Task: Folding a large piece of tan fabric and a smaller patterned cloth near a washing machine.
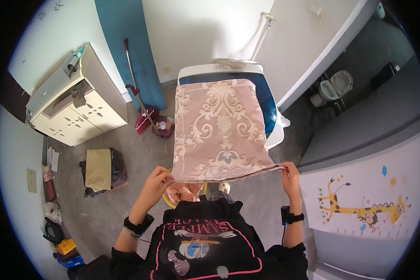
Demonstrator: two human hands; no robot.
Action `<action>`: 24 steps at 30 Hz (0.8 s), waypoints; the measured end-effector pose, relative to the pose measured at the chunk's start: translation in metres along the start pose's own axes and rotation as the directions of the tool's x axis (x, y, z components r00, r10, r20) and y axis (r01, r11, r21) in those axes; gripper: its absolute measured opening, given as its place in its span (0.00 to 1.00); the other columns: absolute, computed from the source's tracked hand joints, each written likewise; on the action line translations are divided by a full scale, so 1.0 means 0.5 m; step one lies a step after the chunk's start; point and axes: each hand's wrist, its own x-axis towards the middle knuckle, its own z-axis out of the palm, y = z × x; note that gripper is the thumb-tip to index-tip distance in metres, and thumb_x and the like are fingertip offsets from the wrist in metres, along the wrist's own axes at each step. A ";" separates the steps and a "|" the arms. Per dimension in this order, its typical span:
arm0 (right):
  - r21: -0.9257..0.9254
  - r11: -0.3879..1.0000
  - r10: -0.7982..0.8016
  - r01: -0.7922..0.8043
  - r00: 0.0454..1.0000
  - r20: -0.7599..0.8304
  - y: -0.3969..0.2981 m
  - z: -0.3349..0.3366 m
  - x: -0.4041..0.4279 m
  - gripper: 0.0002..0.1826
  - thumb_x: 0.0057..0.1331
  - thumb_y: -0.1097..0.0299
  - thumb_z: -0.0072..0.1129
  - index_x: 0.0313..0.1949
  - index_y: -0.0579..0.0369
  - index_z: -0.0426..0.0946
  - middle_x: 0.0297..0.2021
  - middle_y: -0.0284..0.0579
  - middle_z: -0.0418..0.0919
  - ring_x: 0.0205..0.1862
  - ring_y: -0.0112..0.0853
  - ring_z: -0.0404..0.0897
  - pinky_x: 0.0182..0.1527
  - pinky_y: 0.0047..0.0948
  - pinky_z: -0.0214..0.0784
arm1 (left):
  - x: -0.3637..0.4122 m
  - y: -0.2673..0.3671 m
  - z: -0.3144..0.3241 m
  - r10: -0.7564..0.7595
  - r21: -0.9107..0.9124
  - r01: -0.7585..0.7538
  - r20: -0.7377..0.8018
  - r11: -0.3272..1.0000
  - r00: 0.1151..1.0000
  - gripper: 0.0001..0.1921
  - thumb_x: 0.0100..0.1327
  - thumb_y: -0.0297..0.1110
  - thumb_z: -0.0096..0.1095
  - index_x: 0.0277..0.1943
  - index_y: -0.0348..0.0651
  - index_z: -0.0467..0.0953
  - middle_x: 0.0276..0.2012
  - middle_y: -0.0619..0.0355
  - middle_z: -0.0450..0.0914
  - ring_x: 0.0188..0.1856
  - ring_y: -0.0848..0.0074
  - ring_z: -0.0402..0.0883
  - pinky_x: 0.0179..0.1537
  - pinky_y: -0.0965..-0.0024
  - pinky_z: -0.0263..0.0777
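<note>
A pink fabric piece (227, 129) with a cream scroll pattern, perhaps a pillowcase, lies spread over the blue lid of a white washing machine (275, 141). My left hand (157, 183) pinches its near left corner, and my right hand (289, 175) grips the near right corner. Between them the near edge is stretched almost straight and held off the machine. Just below that edge, a yellow-rimmed basin (168, 203) with crumpled peach cloth (184, 192) sits on the floor, partly hidden by the fabric and my body.
A cream cabinet (80, 122) stands at the left, with an open suitcase (119, 168) on the floor before it. A mop (134, 91) leans against a blue panel (133, 45) behind a purple bucket (164, 131). A doorway at the right shows a toilet (336, 85).
</note>
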 end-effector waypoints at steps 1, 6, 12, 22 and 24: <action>-0.011 1.000 -0.003 0.003 1.000 -0.013 -0.004 0.004 -0.006 0.07 0.56 0.84 0.47 0.35 0.63 0.70 0.30 0.51 0.73 0.31 0.41 0.74 0.34 0.29 0.66 | -0.001 -0.003 -0.002 0.034 0.010 -0.034 -0.012 0.999 0.999 0.07 0.53 0.21 0.58 0.36 0.34 0.72 0.29 0.55 0.73 0.29 0.70 0.73 0.34 0.75 0.67; 0.004 0.998 0.070 -0.069 0.996 -0.055 -0.036 0.007 -0.008 0.08 0.55 0.84 0.48 0.35 0.63 0.71 0.29 0.49 0.74 0.29 0.38 0.75 0.33 0.27 0.66 | 0.012 -0.023 -0.011 -0.120 -0.021 0.122 0.100 0.992 0.988 0.07 0.54 0.24 0.58 0.37 0.35 0.72 0.25 0.54 0.75 0.27 0.70 0.73 0.32 0.74 0.67; -0.042 0.997 -0.066 0.061 0.990 -0.124 -0.068 -0.027 0.185 0.06 0.53 0.82 0.53 0.33 0.62 0.73 0.28 0.46 0.74 0.30 0.36 0.73 0.34 0.28 0.65 | 0.187 0.003 -0.074 -0.012 0.073 0.021 -0.119 0.997 0.993 0.06 0.54 0.25 0.59 0.35 0.36 0.73 0.25 0.55 0.74 0.25 0.75 0.70 0.29 0.75 0.65; 0.191 0.981 -0.074 0.045 0.987 0.146 0.177 0.220 0.608 0.06 0.58 0.73 0.52 0.33 0.62 0.70 0.26 0.52 0.74 0.30 0.41 0.75 0.34 0.31 0.66 | 0.589 -0.264 -0.017 -0.066 0.104 0.114 -0.382 0.988 0.922 0.03 0.58 0.26 0.53 0.32 0.36 0.72 0.24 0.56 0.72 0.26 0.77 0.69 0.29 0.74 0.64; 0.212 0.977 -0.082 0.041 0.978 0.193 0.184 0.234 0.619 0.06 0.59 0.72 0.50 0.35 0.60 0.67 0.25 0.55 0.74 0.31 0.47 0.75 0.34 0.35 0.66 | 0.615 -0.276 0.007 -0.096 0.057 0.127 -0.381 0.990 0.920 0.03 0.60 0.26 0.51 0.34 0.36 0.69 0.25 0.56 0.71 0.28 0.78 0.69 0.31 0.74 0.64</action>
